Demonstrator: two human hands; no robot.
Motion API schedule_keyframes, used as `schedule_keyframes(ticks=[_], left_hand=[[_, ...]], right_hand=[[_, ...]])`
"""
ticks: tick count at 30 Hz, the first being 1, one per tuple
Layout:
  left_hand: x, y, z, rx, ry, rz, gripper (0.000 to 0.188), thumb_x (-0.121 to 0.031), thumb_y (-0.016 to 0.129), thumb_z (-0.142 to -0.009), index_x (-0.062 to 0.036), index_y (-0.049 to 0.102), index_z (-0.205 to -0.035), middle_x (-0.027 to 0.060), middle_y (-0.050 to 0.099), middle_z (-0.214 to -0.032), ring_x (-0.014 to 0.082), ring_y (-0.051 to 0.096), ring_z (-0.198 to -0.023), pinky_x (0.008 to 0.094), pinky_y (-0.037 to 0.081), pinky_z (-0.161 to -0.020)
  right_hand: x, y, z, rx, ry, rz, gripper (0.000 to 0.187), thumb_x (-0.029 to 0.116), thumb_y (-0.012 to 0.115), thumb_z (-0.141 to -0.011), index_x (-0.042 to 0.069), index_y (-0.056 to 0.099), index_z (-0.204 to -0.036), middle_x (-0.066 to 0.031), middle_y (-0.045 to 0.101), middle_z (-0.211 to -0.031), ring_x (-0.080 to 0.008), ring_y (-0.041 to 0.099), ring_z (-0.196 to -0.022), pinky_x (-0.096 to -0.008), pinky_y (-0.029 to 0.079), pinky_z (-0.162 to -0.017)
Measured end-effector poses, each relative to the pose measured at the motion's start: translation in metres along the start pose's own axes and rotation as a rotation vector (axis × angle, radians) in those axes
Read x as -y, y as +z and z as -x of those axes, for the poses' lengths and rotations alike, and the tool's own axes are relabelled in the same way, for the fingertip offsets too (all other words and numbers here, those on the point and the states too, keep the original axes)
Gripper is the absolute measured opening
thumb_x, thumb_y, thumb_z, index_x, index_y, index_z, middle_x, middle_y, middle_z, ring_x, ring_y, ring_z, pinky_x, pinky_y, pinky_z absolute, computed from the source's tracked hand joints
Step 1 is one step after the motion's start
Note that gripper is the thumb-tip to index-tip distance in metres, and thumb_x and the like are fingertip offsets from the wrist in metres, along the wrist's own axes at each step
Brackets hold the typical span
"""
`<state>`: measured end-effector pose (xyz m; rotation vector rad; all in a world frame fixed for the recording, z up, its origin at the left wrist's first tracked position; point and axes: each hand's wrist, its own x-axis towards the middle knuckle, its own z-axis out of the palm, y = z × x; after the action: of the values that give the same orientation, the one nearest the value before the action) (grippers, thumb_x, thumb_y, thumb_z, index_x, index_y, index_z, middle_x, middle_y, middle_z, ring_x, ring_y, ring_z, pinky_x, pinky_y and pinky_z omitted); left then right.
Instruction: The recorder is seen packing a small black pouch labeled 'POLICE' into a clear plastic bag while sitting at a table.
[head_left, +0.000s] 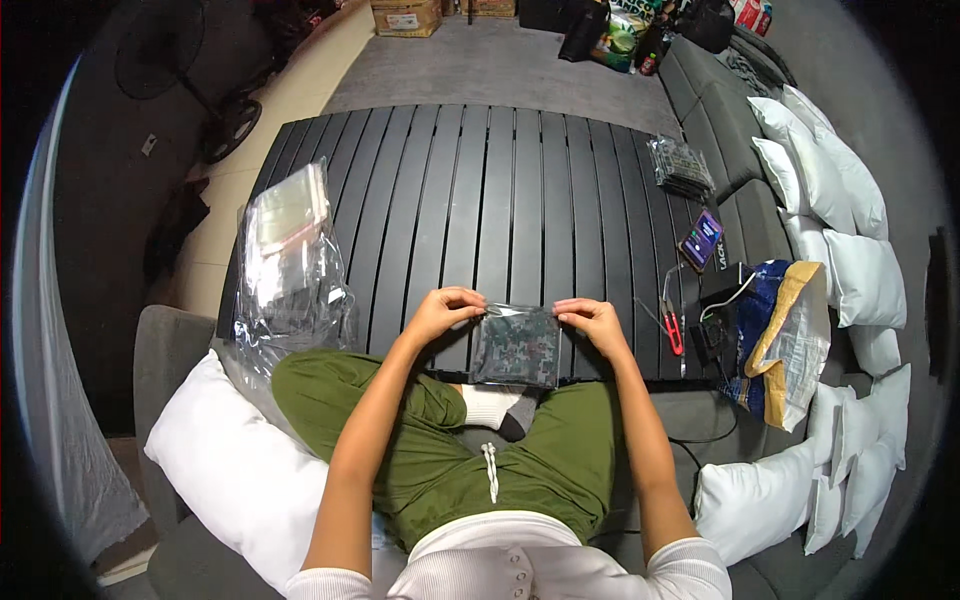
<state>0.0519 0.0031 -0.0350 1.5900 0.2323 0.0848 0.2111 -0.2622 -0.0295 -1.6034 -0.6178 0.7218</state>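
Between my hands is a clear plastic bag with a folded camouflage cloth inside, in dark green and grey. It lies at the near edge of the black slatted table. My left hand pinches the bag's upper left corner, and my right hand pinches its upper right corner. At the table's left lies a pile of clear plastic bags. A stack of bagged camouflage pieces sits at the far right of the table.
Red-handled scissors and a phone lie on the table's right side. Beside it stands a blue and tan sack. White pillows line the grey sofa at right; another pillow is at my left. A fan stands far left.
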Motion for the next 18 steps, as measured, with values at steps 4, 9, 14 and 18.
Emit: schedule_keyframes(ticks=[4, 9, 14, 18], left_hand=[[0.002, -0.001, 0.000, 0.026, -0.021, 0.043, 0.013, -0.003, 0.069, -0.078, 0.0008, 0.070, -0.091, 0.0091, 0.065, -0.099, 0.0149, 0.062, -0.092, 0.0264, 0.049, -0.084], [0.000, 0.000, 0.000, 0.054, 0.063, -0.089, 0.012, -0.001, 0.069, -0.076, -0.0010, 0.070, -0.087, 0.0100, 0.065, -0.100, 0.0167, 0.063, -0.092, 0.0280, 0.050, -0.083], [0.002, -0.001, 0.003, 0.038, 0.109, -0.185, 0.011, -0.001, 0.069, -0.075, -0.0025, 0.071, -0.086, 0.0093, 0.065, -0.100, 0.0166, 0.063, -0.091, 0.0281, 0.051, -0.081], [0.002, 0.001, 0.004, 0.032, 0.088, -0.252, 0.011, -0.002, 0.069, -0.076, -0.0026, 0.071, -0.086, 0.0086, 0.065, -0.101, 0.0170, 0.064, -0.086, 0.0282, 0.052, -0.078]], right_hand=[[0.005, 0.001, 0.003, 0.022, -0.085, 0.071, 0.015, 0.003, 0.064, -0.079, -0.003, 0.069, -0.092, -0.0102, 0.068, -0.096, -0.0135, 0.063, -0.087, -0.0258, 0.050, -0.078], [0.006, -0.003, 0.006, 0.039, -0.193, 0.239, 0.016, -0.001, 0.062, -0.078, -0.001, 0.069, -0.092, -0.0115, 0.068, -0.097, -0.0162, 0.065, -0.086, -0.0269, 0.052, -0.078], [0.010, -0.003, 0.006, 0.061, -0.224, 0.340, 0.016, -0.002, 0.061, -0.077, 0.000, 0.069, -0.091, -0.0115, 0.068, -0.098, -0.0186, 0.066, -0.086, -0.0273, 0.052, -0.078], [0.005, -0.005, 0.007, 0.066, -0.318, 0.436, 0.018, -0.002, 0.062, -0.076, 0.002, 0.069, -0.092, -0.0114, 0.067, -0.101, -0.0217, 0.066, -0.089, -0.0286, 0.052, -0.079]])
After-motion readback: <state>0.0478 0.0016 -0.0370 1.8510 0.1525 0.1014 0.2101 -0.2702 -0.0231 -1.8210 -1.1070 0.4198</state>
